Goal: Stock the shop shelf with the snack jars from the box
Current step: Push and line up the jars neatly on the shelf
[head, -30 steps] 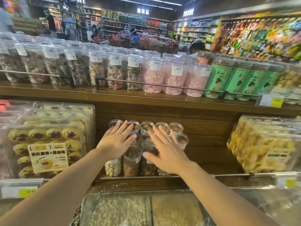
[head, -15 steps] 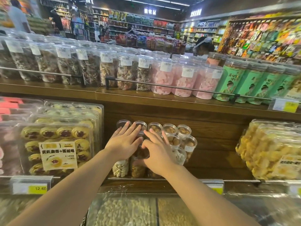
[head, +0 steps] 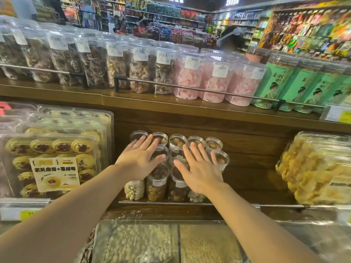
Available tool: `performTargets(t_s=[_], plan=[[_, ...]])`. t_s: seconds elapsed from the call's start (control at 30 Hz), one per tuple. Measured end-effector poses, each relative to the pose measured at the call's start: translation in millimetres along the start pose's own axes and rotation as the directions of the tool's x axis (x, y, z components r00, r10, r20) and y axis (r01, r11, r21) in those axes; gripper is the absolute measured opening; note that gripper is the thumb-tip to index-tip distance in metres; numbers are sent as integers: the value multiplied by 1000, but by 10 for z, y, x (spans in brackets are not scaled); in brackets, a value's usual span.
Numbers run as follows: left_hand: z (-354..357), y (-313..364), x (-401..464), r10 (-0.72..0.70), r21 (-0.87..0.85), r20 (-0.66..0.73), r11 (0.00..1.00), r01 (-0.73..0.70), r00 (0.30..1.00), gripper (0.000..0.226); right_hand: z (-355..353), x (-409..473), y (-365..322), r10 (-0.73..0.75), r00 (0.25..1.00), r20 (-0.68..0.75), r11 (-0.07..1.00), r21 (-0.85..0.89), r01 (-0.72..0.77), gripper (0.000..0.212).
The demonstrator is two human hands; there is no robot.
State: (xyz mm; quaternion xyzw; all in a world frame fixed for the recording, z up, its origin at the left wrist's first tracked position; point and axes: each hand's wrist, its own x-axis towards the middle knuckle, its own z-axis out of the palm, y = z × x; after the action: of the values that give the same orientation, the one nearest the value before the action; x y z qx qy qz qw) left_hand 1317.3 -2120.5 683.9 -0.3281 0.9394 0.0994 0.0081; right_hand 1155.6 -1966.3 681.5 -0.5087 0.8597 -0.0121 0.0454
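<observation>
Both hands lie flat with fingers straight, gripping nothing: the left hand (head: pixel 139 161) and right hand (head: pixel 199 168) press on the lids of small clear plastic snack jars (head: pixel 156 184), which stand clustered on the lower wooden shelf (head: pixel 252 158) behind a metal rail (head: pixel 165 203).

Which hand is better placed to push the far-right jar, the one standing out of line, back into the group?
Right, probably. The right hand lies flat beside that jar, fingers nearly touching it. The left hand rests on the group's left side, farther away.
</observation>
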Motion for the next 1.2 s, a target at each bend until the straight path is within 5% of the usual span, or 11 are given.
performTargets(t_s=[0.23, 0.43, 0.77, 0.87, 1.0, 1.2], plan=[[26, -10, -2, 10, -18, -25, 1000, -11, 1000, 67, -253, 103, 209, 30, 998, 59, 986, 163, -40, 82], [67, -40, 22, 19, -41, -71, 999, -22, 997, 60, -245, 359, 615, 160, 977, 139, 981, 92, -173, 78], [100, -76, 42, 5, -34, -77, 999, -8, 997, 59, -163, 353, 571, 193, 981, 11, 981, 21, -193, 77], [91, -70, 28, 2, -37, -78, 999, -5, 997, 59, -167, 302, 582, 92, 990, -109, 994, 64, -85, 70], [83, -58, 28, 3, -34, -70, 999, -5, 998, 59, -172, 226, 578, -79, 993, -91, 995, 54, 84, 66], [94, -67, 37, -5, -44, -66, 999, 2, 998, 59, -134, 255, 427, -24, 997, 70, 999, 43, 21, 70]])
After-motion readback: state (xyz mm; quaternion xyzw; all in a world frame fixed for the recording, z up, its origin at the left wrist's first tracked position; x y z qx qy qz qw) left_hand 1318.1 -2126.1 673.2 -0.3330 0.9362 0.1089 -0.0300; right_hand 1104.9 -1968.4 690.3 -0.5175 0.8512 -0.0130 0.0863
